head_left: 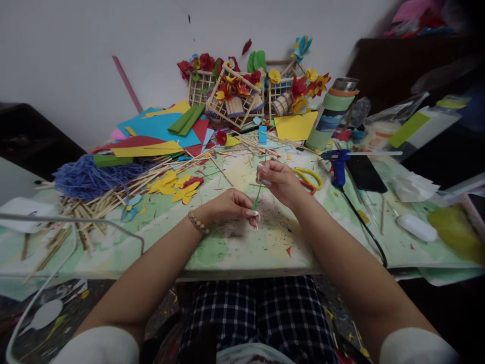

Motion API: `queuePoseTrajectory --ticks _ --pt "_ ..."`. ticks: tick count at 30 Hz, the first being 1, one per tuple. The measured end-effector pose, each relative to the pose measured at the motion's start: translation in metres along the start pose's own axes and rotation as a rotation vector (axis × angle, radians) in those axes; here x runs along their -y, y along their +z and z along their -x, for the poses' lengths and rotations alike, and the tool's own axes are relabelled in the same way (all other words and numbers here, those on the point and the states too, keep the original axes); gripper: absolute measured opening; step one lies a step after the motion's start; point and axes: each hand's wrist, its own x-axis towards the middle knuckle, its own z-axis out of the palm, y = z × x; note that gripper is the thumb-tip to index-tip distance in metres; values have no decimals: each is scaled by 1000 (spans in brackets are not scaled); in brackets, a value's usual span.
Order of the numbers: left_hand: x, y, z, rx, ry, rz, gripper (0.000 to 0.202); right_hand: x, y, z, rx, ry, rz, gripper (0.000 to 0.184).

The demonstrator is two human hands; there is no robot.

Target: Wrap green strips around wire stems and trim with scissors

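Observation:
Both hands meet over the front middle of the table, pinching one thin stick point(259, 194) wrapped in green paper. My left hand point(233, 206), with a beaded bracelet at its wrist, closes on the lower part, where the green is wider and a pale tip pokes out below. Higher up, my right hand point(279, 178) grips the same stick between thumb and fingers, and its thin end rises above them. The stick leans slightly to the right. Just beyond my right hand lie yellow-handled scissors point(313, 177). Yellow paper petals point(182, 187) are scattered to the left.
Wooden sticks point(89, 215) and blue yarn point(96, 177) lie left, coloured paper sheets point(159, 126) behind. Lattice frames with paper flowers point(235, 96) stand against the wall. At right are a bottle point(330, 114), blue glue gun point(338, 167) with a cord, and a phone point(366, 172).

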Motion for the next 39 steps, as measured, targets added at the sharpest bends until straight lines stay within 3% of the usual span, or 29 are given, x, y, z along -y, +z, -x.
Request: queuePoseTrajectory --ticks 5,8,10,19,24,39 --pt "-4 1 2 119 -22 -35 23 0 -1 1 19 13 -10 23" --pt "-6 3 0 179 8 -20 41 0 0 0 19 29 7 25" --pt "-5 4 -2 163 65 31 50 0 1 0 26 40 13 27" --pt "2 3 -7 -34 150 169 38 -9 6 5 212 138 0 28" --pt "2 5 -7 -71 143 101 25 -9 5 3 149 36 78 29" --pt "2 4 -7 -77 101 41 23 -1 6 2 30 10 101 30"
